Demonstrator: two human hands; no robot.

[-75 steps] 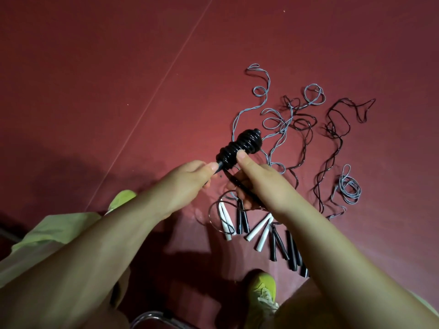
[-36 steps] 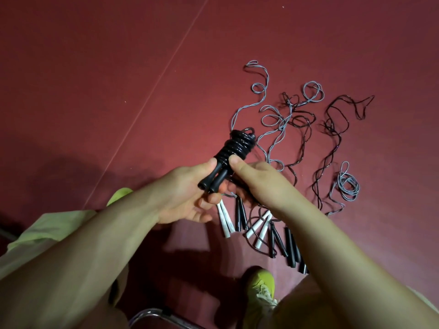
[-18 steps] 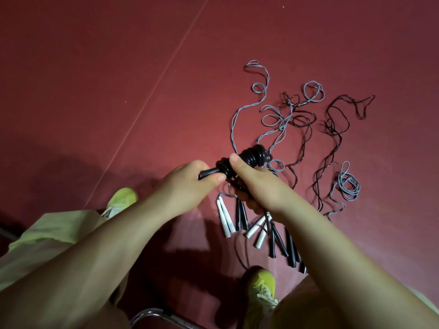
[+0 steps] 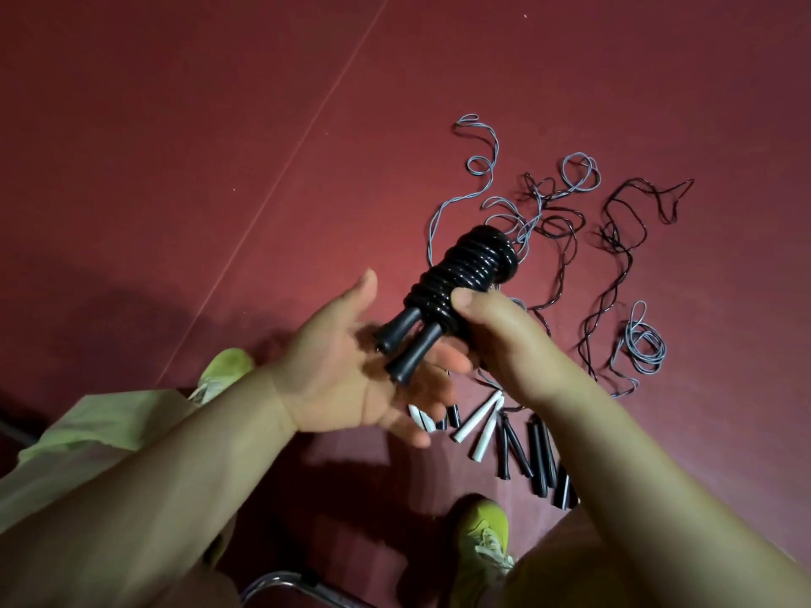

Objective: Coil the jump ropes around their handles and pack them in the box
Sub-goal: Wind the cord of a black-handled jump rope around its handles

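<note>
Coiled black jump rope (image 4: 465,274): held above the floor, long axis slanting from upper right down to lower left. Right hand (image 4: 496,340) grasps the coil's lower end; left hand (image 4: 360,370) lies open-palmed just beneath the two protruding handles (image 4: 408,340). Box not in view.

We see the coiled jump rope (image 4: 465,278) held above the floor (image 4: 219,125), our right hand (image 4: 504,340) gripping it from the right, our left hand (image 4: 351,370) spread under its two handles (image 4: 408,344). Behind it lie loose ropes (image 4: 614,239); below, a row of handles (image 4: 518,445), with our shoes (image 4: 482,541) nearest us.
</note>
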